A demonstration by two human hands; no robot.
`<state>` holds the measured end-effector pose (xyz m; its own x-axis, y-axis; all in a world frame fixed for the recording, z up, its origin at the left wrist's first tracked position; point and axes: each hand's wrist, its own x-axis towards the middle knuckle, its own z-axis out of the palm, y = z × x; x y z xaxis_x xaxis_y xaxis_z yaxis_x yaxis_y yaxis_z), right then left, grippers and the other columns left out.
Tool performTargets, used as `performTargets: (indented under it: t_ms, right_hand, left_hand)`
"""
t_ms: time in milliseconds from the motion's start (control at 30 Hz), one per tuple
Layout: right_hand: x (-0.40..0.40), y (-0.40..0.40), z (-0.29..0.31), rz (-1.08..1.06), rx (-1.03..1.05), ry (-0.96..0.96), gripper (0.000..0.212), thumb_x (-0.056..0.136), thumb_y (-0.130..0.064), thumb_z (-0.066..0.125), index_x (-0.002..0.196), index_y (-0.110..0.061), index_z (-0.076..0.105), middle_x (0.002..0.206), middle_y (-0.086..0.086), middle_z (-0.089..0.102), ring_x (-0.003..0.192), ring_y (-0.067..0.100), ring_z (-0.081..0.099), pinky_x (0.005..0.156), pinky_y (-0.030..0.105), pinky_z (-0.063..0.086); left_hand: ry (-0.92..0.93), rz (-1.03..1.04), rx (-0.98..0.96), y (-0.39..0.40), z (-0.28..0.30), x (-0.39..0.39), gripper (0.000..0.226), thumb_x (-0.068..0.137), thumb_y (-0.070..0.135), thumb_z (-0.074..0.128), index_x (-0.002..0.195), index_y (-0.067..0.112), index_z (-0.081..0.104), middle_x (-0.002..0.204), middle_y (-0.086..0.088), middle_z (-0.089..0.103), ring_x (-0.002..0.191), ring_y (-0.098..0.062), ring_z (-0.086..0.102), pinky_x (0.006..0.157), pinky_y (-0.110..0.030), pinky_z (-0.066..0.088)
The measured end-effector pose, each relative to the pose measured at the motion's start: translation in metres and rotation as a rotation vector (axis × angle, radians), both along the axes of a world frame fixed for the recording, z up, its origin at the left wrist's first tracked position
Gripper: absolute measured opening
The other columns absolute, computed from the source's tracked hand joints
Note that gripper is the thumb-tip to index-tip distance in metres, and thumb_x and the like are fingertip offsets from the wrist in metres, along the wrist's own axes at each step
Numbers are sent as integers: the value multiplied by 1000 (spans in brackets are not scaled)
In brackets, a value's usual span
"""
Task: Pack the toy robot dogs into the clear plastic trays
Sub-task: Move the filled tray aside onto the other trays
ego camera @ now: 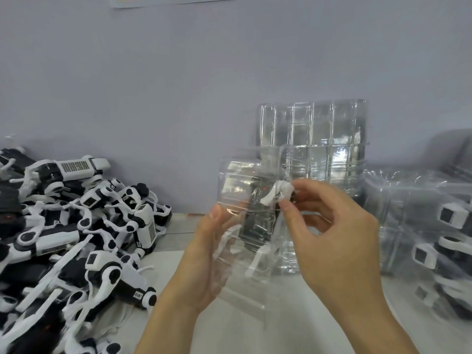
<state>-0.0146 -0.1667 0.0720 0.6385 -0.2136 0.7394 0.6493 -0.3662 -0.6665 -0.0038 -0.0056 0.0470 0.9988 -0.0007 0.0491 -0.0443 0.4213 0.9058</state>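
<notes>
Above table point(229, 328), clear tray point(237, 226) w/ toy dog point(258, 221), gripped by L hand point(207, 254), R hand point(329, 226) pinching its edge

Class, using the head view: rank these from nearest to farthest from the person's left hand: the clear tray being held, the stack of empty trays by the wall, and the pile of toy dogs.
1. Held tray: in the left hand itself.
2. Stack of empty trays: behind, against the wall.
3. Pile of toy dogs: far left on the table.
</notes>
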Motion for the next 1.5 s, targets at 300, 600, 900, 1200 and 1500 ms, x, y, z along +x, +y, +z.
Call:
performTargets:
  t_ms: [300,600,900,1200,1500]
  right_hand:
    - [1,0,-2,1,25,14,20,85,-16,76,103,-24,76,88,-15,71,84,6,70,72,12,54]
    - [3,-1,-2,35,82,65,26,86,-15,75,96,-38,70,85,-16,71,83,7,70,70,13,54]
    - [9,-6,-15,236,51,449,24,88,-14,70,101,-34,66,82,-8,71,78,7,68,70,16,53]
    - [8,-2,-21,370,-73,622,33,88,-10,72,104,-37,62,83,-13,71,72,5,67,63,16,52]
    - [10,0,-25,362,-32,611,35,85,-9,74,107,-33,63,83,-13,72,72,3,68,63,11,50]
  left_hand:
    - [-11,-39,36,1,2,-1,97,46,70,81,125,14,70,132,-10,66,122,-31,62,102,-53,49]
    - [-162,-111,153,2,1,2,50,67,66,61,100,33,79,106,7,76,96,-10,73,71,-22,57]
    - [-212,-75,76,4,2,4,33,66,66,67,81,38,79,88,13,77,77,-1,73,66,-24,58]
    - [-203,-9,159,6,7,5,81,54,86,72,112,29,72,129,-8,68,126,-30,60,109,-56,42]
    - [-172,6,254,5,14,4,89,66,83,68,124,15,69,128,-11,68,124,-31,62,107,-53,46]
